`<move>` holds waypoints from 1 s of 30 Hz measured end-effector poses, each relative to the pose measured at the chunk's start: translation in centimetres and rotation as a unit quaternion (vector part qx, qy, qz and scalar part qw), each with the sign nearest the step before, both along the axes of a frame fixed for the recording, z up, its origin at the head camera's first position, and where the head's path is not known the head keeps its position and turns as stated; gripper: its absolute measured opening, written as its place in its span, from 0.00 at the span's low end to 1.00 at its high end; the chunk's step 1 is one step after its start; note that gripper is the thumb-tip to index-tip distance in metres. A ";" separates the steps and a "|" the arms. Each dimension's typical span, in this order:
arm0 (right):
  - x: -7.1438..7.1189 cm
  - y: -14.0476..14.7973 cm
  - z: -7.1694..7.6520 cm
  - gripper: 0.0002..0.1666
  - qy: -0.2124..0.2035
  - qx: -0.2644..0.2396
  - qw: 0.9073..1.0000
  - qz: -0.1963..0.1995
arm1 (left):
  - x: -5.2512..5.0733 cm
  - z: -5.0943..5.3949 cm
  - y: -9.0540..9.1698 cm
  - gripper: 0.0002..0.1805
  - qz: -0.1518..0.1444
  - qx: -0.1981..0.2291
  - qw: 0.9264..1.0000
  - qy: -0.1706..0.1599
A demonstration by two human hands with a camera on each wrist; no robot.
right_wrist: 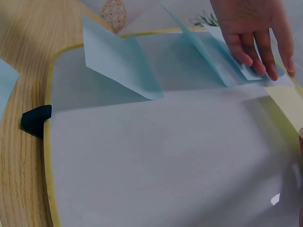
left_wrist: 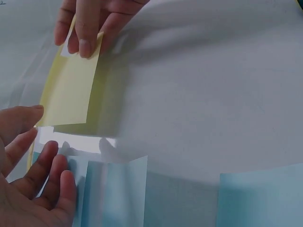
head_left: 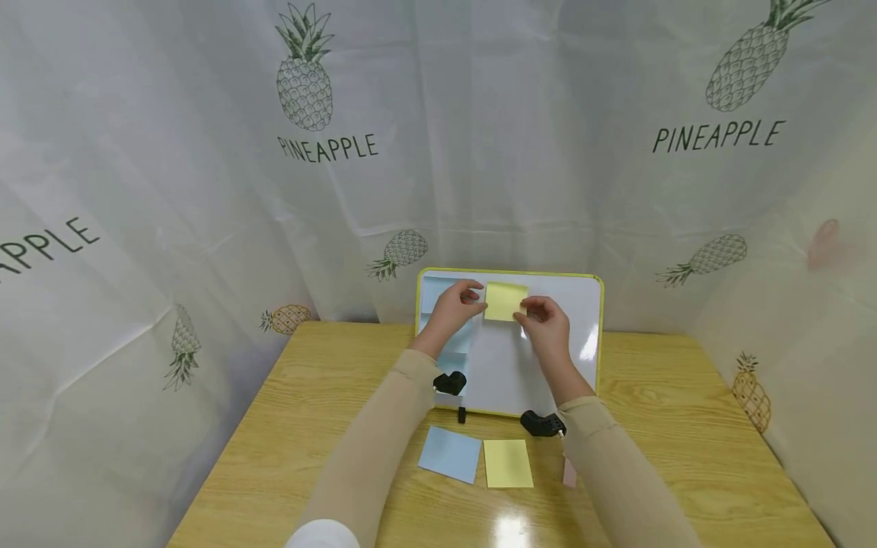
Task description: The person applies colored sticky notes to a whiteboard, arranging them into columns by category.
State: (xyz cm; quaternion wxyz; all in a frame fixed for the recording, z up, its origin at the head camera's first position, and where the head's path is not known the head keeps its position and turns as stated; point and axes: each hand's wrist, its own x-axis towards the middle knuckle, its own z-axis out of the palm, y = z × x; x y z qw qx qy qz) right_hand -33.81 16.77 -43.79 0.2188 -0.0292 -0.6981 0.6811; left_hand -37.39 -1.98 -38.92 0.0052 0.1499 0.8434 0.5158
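Note:
My right hand (head_left: 550,329) pinches a yellow note (head_left: 505,302) by its right edge, over the upper middle of the whiteboard (head_left: 500,373). In the left wrist view that hand (left_wrist: 97,23) has its fingers and thumb on the upper end of the yellow note (left_wrist: 71,90), whose near edge stands off the board. My left hand (head_left: 452,310) is at the note's left edge, thumb and forefinger tips by the corner, the other fingers loosely bent; whether it grips is not plain. Blue notes (right_wrist: 118,66) line the board's left side, their free edges lifted.
On the wooden table (head_left: 329,380), in front of the board, lie a blue pad (head_left: 450,454), a yellow pad (head_left: 508,463) and a pink one (head_left: 569,472) partly behind my right sleeve. A small black object (head_left: 462,415) is at the board's front edge. A pineapple-print curtain (head_left: 493,152) hangs behind.

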 end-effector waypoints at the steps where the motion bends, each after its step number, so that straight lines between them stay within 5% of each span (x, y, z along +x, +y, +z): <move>1: 0.0 0.0 0.0 0.16 -0.002 0.002 1.000 0.001 | 0.0 0.0 0.0 0.20 0.000 0.001 1.000 0.000; 13: -0.3 -0.3 -0.1 0.16 -0.014 0.006 1.000 0.002 | -0.4 -0.4 0.3 0.21 -0.007 -0.008 1.000 -0.010; 30: -0.8 -0.6 -0.4 0.16 0.003 0.025 1.000 -0.014 | -0.8 -0.3 0.9 0.26 0.024 -0.046 0.999 -0.014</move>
